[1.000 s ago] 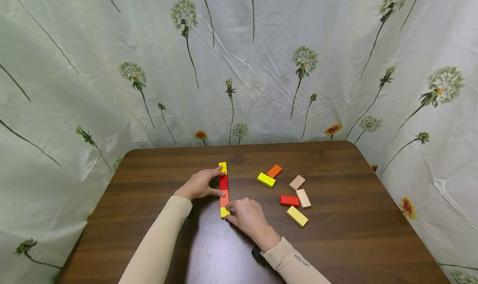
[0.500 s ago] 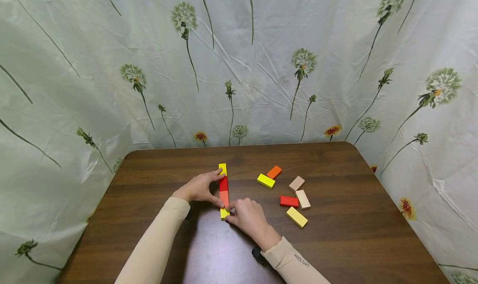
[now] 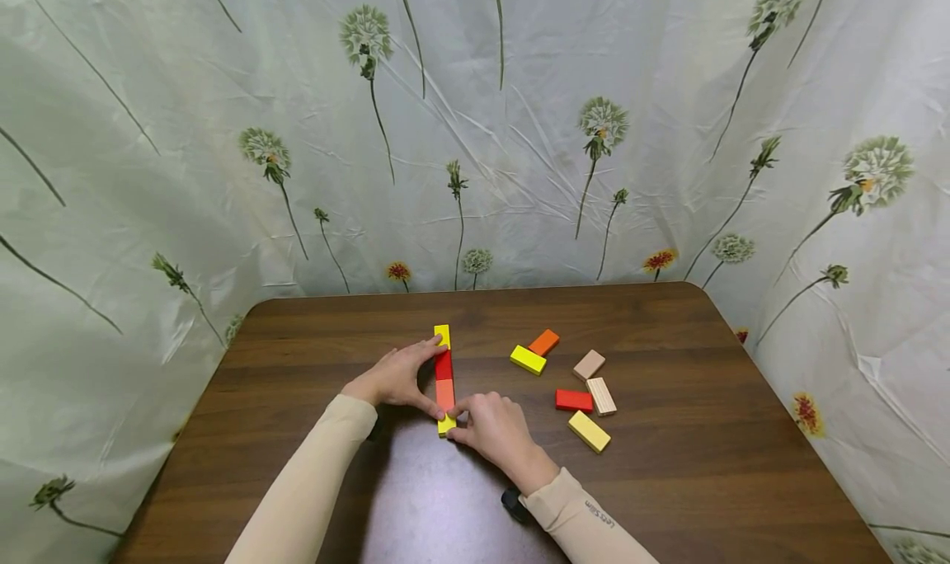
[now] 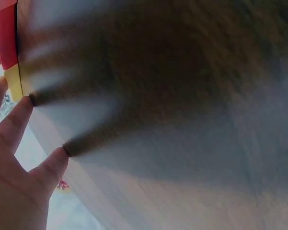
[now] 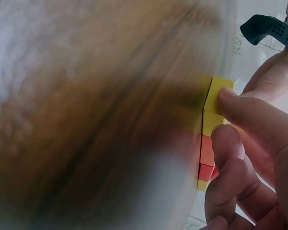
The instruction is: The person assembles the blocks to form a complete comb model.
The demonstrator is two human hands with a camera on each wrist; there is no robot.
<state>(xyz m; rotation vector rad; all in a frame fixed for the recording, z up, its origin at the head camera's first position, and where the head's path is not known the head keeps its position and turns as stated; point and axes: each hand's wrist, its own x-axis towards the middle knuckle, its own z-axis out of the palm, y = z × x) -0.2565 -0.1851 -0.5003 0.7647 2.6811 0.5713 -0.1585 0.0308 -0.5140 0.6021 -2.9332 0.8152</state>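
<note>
Four small wooden blocks would be several, and they form a straight row: a far yellow block [image 3: 441,331], a red block [image 3: 444,366], a salmon block [image 3: 445,392] and a near yellow block [image 3: 444,427]. My left hand [image 3: 399,377] spans the row from its left side. Its forefinger rests by the far yellow block, and its thumb reaches the near one. In the left wrist view, the fingers are spread and fairly straight. From the right, my right hand [image 3: 497,434] pinches the near yellow block between thumb and curled forefinger; the right wrist view shows this grip too.
Loose blocks lie right of the row: an orange block [image 3: 544,342], a bright yellow block [image 3: 528,359], a red block [image 3: 574,400], a pale yellow block [image 3: 590,431] and two plain wood blocks. A flowered curtain [image 3: 534,176] hangs behind the brown table [image 3: 705,465].
My left thumb has slid nearer along the row, from the salmon block to the near yellow block. The right hand keeps its place on that yellow block.
</note>
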